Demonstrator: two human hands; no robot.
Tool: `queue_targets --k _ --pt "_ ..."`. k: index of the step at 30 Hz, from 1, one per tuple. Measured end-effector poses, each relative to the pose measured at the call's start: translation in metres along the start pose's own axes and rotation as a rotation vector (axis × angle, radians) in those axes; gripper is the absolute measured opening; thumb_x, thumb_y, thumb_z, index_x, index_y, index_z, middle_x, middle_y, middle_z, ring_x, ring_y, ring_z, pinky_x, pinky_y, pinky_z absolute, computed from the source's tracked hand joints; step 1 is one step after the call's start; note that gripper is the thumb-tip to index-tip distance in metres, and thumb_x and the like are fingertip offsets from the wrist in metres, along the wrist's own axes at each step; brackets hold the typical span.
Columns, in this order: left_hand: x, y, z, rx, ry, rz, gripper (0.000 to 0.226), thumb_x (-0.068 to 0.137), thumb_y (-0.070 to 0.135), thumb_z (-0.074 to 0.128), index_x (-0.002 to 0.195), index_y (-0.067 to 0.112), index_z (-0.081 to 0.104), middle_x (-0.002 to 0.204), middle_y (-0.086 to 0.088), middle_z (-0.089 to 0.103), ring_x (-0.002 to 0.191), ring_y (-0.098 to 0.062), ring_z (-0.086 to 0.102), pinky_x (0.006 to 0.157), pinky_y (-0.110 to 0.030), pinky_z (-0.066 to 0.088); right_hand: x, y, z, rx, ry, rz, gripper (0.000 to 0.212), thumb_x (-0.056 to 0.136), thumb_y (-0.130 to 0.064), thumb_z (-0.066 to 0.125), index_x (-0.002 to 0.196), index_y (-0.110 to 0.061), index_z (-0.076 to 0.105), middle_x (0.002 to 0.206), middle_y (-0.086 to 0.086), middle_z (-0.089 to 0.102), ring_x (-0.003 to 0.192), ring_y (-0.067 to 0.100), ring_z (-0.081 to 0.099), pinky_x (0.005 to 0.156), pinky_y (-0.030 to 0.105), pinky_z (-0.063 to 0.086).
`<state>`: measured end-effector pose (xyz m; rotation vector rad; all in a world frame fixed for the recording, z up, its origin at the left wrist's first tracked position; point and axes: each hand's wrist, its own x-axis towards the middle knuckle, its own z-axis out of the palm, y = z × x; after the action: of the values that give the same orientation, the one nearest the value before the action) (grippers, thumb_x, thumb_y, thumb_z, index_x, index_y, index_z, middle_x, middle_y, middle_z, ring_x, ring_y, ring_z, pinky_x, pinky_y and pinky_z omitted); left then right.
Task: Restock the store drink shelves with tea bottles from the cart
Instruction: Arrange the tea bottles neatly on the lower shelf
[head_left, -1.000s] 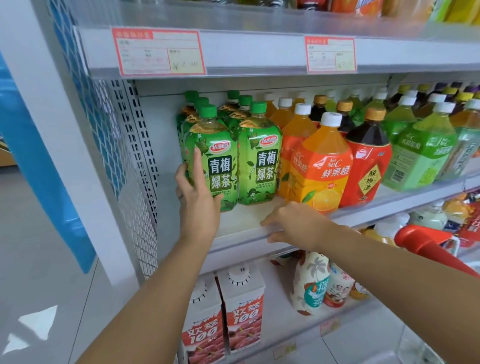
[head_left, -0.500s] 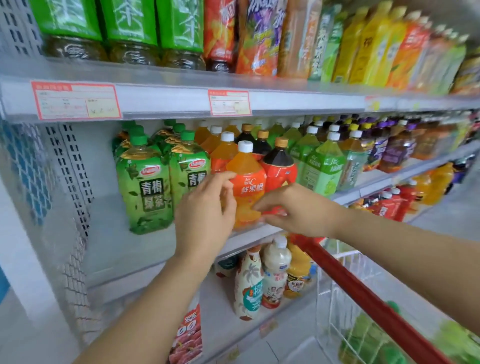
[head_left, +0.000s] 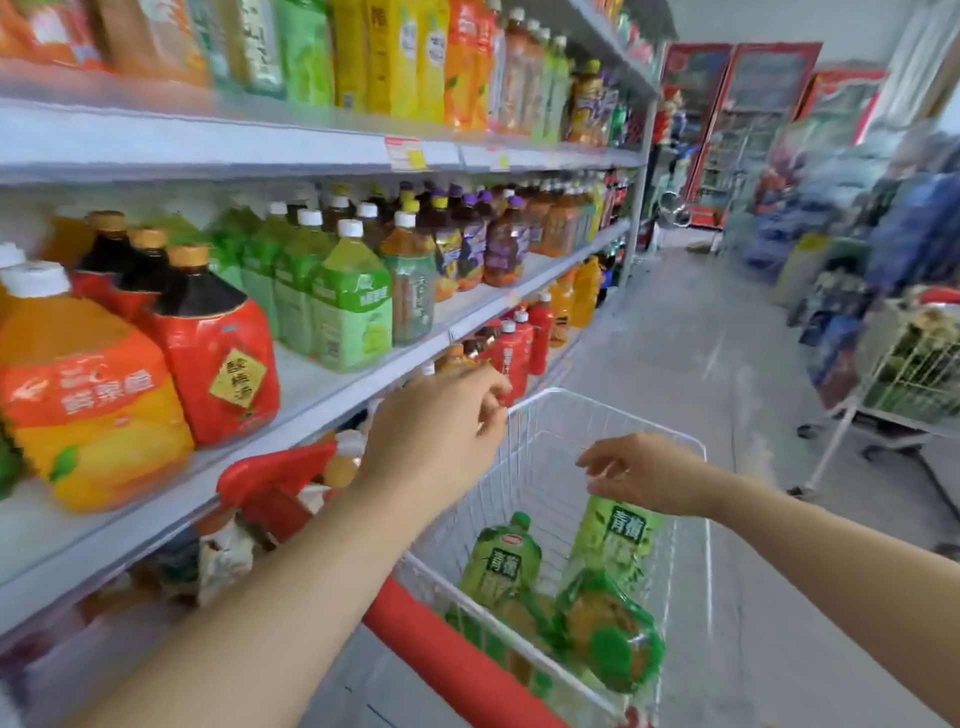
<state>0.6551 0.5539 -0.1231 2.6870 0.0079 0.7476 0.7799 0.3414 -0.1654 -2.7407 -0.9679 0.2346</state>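
A white wire cart (head_left: 691, 525) with a red handle (head_left: 447, 660) stands below me, holding three green tea bottles (head_left: 501, 561); one lies with its cap toward me (head_left: 610, 629), another (head_left: 618, 530) leans at the right. My left hand (head_left: 436, 426) hovers over the cart's left rim, fingers loosely curled, holding nothing. Just above the right bottle is my right hand (head_left: 649, 473), fingers relaxed and empty. On the left, the drink shelf (head_left: 332, 389) carries orange juice bottles (head_left: 78, 395), red-labelled dark bottles (head_left: 213, 353) and green bottles (head_left: 353, 312).
Shelves of drinks run along the left, above and below the middle shelf. The aisle floor (head_left: 691, 338) stretches ahead. A second wire cart (head_left: 914, 374) and stacked goods stand at the right. Red coolers (head_left: 727, 130) line the far wall.
The view swung right from the shelf to the cart. Both hands left the shelf's front bottles and moved down over the cart; they hold nothing.
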Motion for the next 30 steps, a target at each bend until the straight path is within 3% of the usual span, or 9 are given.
queue_targets --k 2,4,8,11,15,19,23,27,30 --pt "0.003 -0.002 0.008 0.002 -0.082 -0.032 0.020 0.090 0.031 0.051 0.108 0.038 0.059 0.092 0.020 0.062 0.086 -0.007 0.059 0.068 -0.027 0.047 0.003 0.020 0.008 0.064 -0.103 0.086 0.039 0.084 -0.026 0.068 0.122 -0.023 0.060 0.118 -0.003 0.065 0.096 0.008 0.063 0.076 0.006 0.038" --pt "0.005 -0.010 0.011 0.004 -0.138 -0.080 0.017 0.089 0.031 0.052 0.103 0.039 0.060 0.083 0.022 0.057 0.078 -0.005 0.055 0.065 -0.025 0.042 0.001 0.023 0.013 0.053 -0.276 0.057 0.050 0.082 -0.026 0.071 0.129 -0.027 0.054 0.129 -0.004 0.058 0.103 0.005 0.057 0.088 0.014 0.040" --pt "0.005 -0.019 0.011 -0.046 -0.213 -0.140 0.010 0.090 0.028 0.055 0.091 0.038 0.060 0.076 0.023 0.055 0.077 -0.005 0.057 0.066 -0.026 0.044 -0.015 -0.003 0.020 -0.094 -0.622 -0.174 0.071 0.076 -0.032 0.075 0.138 -0.032 0.042 0.142 -0.010 0.039 0.127 0.006 0.037 0.110 0.028 0.030" --pt "0.006 -0.021 0.014 -0.079 -0.244 -0.155 0.017 0.089 0.026 0.056 0.077 0.038 0.056 0.073 0.024 0.055 0.070 0.002 0.053 0.065 -0.026 0.043 -0.027 -0.021 0.027 -0.200 -0.721 -0.313 0.075 0.073 -0.033 0.078 0.138 -0.030 0.042 0.144 -0.003 0.034 0.130 0.016 0.034 0.110 0.037 0.031" --pt "0.004 -0.024 0.017 -0.087 -0.274 -0.174 0.020 0.088 0.027 0.056 0.072 0.039 0.056 0.076 0.023 0.058 0.073 -0.002 0.056 0.073 -0.031 0.050 -0.030 -0.024 0.041 -0.277 -0.607 -0.434 0.058 0.074 -0.029 0.077 0.126 -0.028 0.052 0.141 -0.002 0.039 0.127 0.017 0.039 0.105 0.035 0.038" --pt "0.002 -0.025 0.018 -0.087 -0.322 -0.192 0.014 0.090 0.027 0.054 0.081 0.035 0.061 0.077 0.019 0.061 0.071 -0.004 0.058 0.072 -0.035 0.053 -0.020 -0.012 0.036 -0.069 -0.441 -0.426 0.043 0.074 -0.032 0.077 0.114 -0.028 0.063 0.135 -0.006 0.048 0.120 0.008 0.045 0.099 0.022 0.038" --pt "0.000 -0.022 0.017 -0.098 -0.344 -0.193 0.015 0.090 0.025 0.054 0.080 0.034 0.060 0.075 0.017 0.063 0.068 -0.007 0.059 0.070 -0.037 0.054 -0.005 -0.007 0.040 0.129 -0.264 -0.372 0.038 0.077 -0.032 0.074 0.113 -0.024 0.064 0.128 -0.005 0.055 0.113 0.009 0.053 0.096 0.023 0.044" --pt "0.000 -0.018 0.016 -0.077 -0.357 -0.194 0.015 0.091 0.025 0.052 0.084 0.034 0.061 0.080 0.017 0.063 0.070 -0.007 0.059 0.069 -0.034 0.053 0.005 -0.015 0.063 0.143 -0.223 -0.418 0.040 0.081 -0.033 0.070 0.118 -0.019 0.060 0.127 -0.004 0.055 0.109 0.005 0.052 0.088 0.005 0.035" --pt "0.000 -0.017 0.016 -0.044 -0.343 -0.186 0.014 0.091 0.025 0.051 0.086 0.034 0.061 0.082 0.017 0.062 0.070 -0.007 0.058 0.066 -0.031 0.051 0.008 -0.012 0.058 0.269 -0.131 -0.335 0.037 0.081 -0.031 0.071 0.115 -0.020 0.062 0.112 -0.010 0.064 0.099 0.002 0.059 0.088 0.013 0.045"
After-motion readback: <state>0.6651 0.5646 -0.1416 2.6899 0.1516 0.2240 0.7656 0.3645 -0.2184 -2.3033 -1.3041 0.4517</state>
